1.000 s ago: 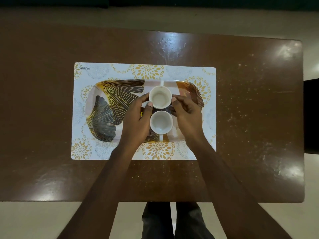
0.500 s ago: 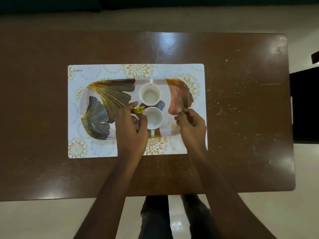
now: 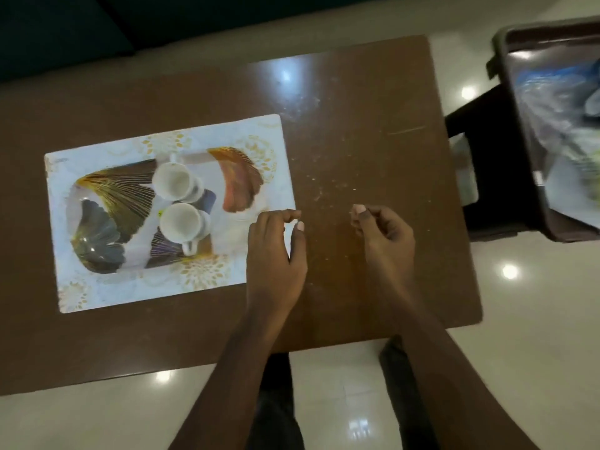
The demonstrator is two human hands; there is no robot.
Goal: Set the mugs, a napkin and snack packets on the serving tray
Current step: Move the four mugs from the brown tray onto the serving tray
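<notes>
Looking for the mugs, Sam?

Yes, Ana. Both sit on the tray (image 3: 107, 196). The far mug (image 3: 175, 181) and the near mug (image 3: 181, 222) stand upright and touch each other near the middle. The tray lies on a placemat (image 3: 97, 293) on the left part of the tabletop (image 3: 357, 125), with its long side going left to right

Is anything else on the tray?

A dark thing (image 3: 207, 198) peeks out from under the mugs. It may be a snack packet, but I cannot tell for sure. I see no napkin there, so I think the job is only partly done

Where are the hands?

Both are to the right of the mugs. The left hand (image 3: 276, 251) is at the placemat's right edge. The right hand (image 3: 386, 235) is further right, over bare tabletop. Each grip is loosely curled and holds nothing

So where will the next thing come from?

I guess from the dark bin (image 3: 519, 138) far over on the right, past the tabletop's edge. Blurry bags (image 3: 558, 102) lie inside it. The bin is to the right of both hands and the right hand is nearer, so that hand should reach out sideways while the left one waits by the tray
</notes>
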